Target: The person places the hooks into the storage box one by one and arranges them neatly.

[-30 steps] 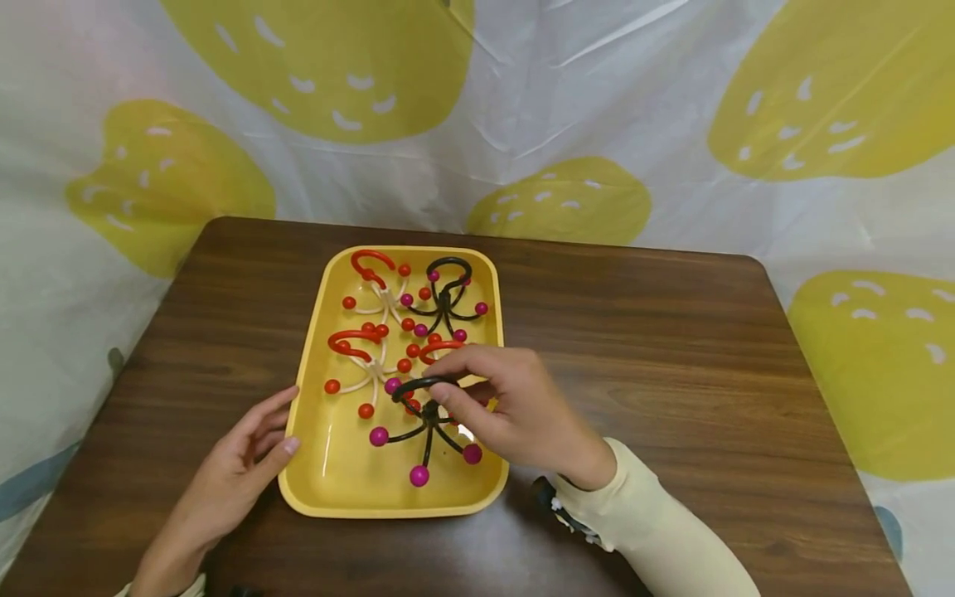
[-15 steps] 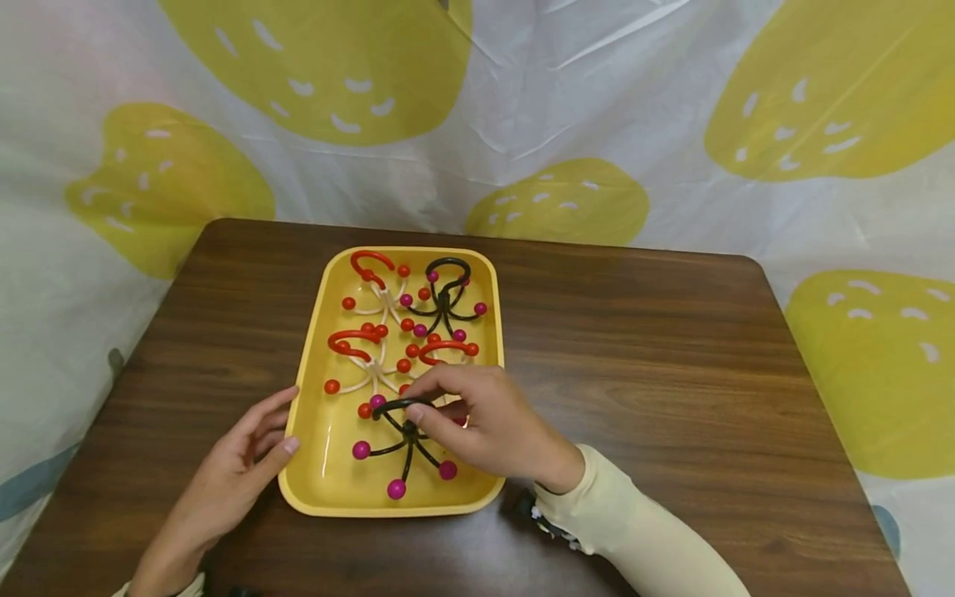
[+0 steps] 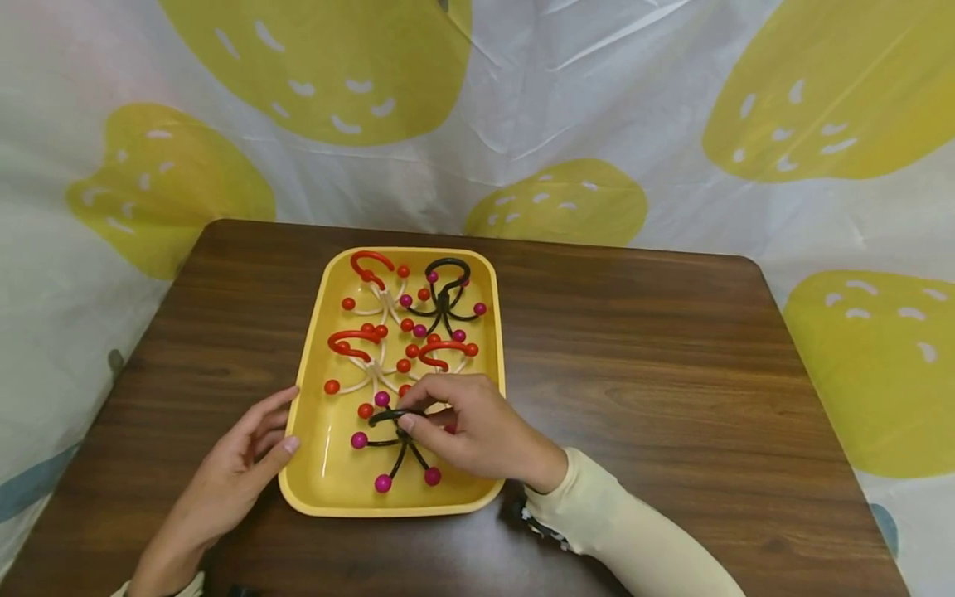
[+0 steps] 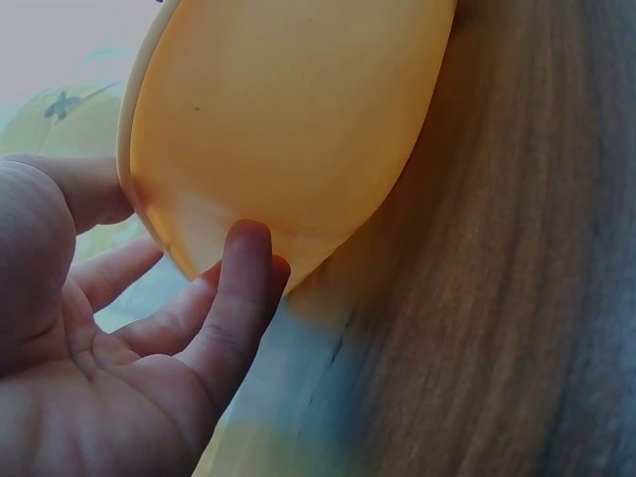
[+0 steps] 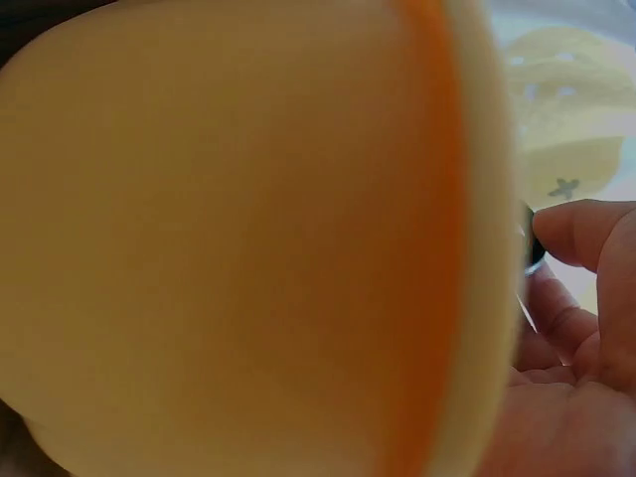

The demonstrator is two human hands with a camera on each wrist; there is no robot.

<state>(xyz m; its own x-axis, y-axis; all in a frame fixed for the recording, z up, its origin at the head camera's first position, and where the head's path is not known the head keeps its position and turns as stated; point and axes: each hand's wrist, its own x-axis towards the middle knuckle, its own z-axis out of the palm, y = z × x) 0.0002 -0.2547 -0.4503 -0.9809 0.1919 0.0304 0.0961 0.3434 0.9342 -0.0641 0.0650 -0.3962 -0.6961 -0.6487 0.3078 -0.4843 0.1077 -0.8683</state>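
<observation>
My right hand (image 3: 477, 427) pinches the curved handle of a black massager (image 3: 388, 415) between thumb and fingers. Its several thin legs spread below, tipped with magenta balls, low over the near part of a yellow tray (image 3: 351, 489). In the right wrist view the tray's wall (image 5: 248, 238) hides most of it; only a dark bit shows at the fingertips. My left hand (image 3: 231, 473) touches the tray's left side with thumb and fingertips. The left wrist view shows its extended fingers against the outer wall (image 4: 288, 119) and rim.
Farther back in the tray stand a second black massager (image 3: 444, 300) with magenta balls and three white-legged ones with red handles (image 3: 373, 257) (image 3: 351, 342) (image 3: 440, 347). The tray stands on a dark wooden table (image 3: 642, 365). A white curtain (image 3: 537, 91) with yellow prints hangs behind.
My right hand has moved left and slightly down with the black massager, which has turned a little and sits closer to the tray floor. The left hand and tray have stayed put.
</observation>
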